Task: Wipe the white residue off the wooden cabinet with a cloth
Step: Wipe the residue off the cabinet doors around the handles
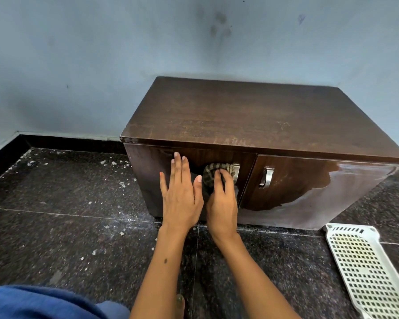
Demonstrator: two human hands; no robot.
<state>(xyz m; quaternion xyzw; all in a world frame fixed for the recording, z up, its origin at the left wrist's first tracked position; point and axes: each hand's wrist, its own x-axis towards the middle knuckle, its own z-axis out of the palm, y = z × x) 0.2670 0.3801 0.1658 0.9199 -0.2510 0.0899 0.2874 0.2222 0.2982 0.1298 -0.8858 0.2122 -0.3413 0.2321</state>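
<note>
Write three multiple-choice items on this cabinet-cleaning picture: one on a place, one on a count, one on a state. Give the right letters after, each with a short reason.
1. Where is the cloth?
A. On the cabinet top
B. Against the left door, by its handle
C. In the white basket

2. How many metal door handles show on the cabinet front?
A. One
B. Two
C. Four

3. How does the left hand lie?
A. Flat on the left door, fingers straight
B. Curled round a handle
C. Resting on the floor

Answers:
1. B: the right hand grips the cloth on the left door, partly covering the left handle.
2. B: one handle at the cloth and the right handle on the other door.
3. A: its palm and straight fingers press the door beside the cloth, holding nothing.

The white basket lies on the floor, at the lower right.
</note>
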